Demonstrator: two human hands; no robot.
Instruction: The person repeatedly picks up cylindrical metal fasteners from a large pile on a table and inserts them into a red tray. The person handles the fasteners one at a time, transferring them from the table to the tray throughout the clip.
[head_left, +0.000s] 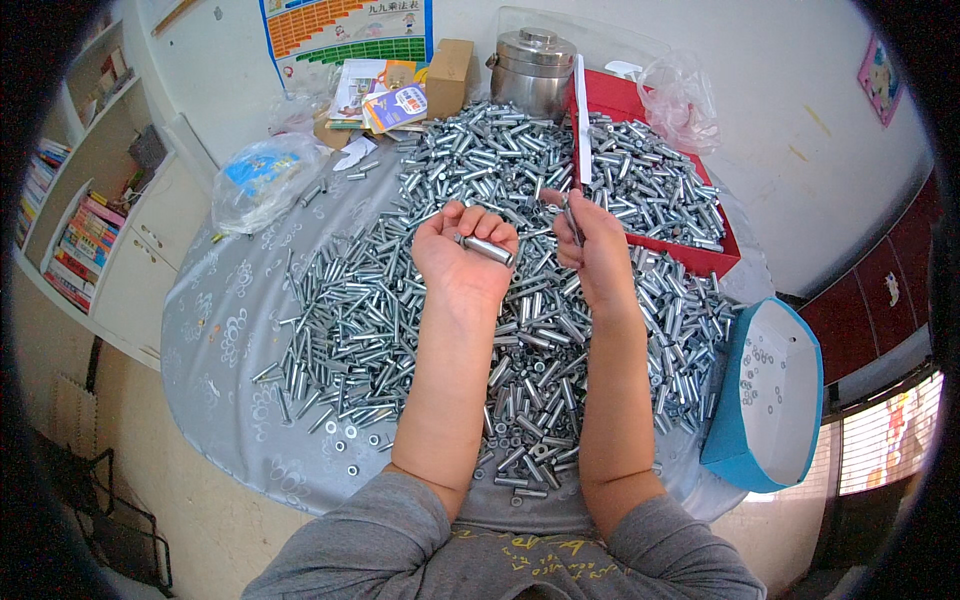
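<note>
My left hand [452, 262] is turned palm up over the heap, fingers curled round a shiny metal sleeve [489, 250] that lies across them. Close to its right, my right hand [606, 255] is closed, pinching a slim metal piece [573, 222] between thumb and fingers; its exact kind is hard to make out. Beneath both hands spreads a large heap of metal sleeves and bolts [350, 320]. A few loose washers [351, 433] lie near the front edge of the heap.
On the right stand a red box [712, 262] of metal parts and a blue fabric bin [728, 440] with small rings inside. Behind are a steel pot [535, 80], booklets [395, 108] and a cardboard box [450, 78]. A plastic bag [268, 180] lies left on the grey tablecloth [225, 350].
</note>
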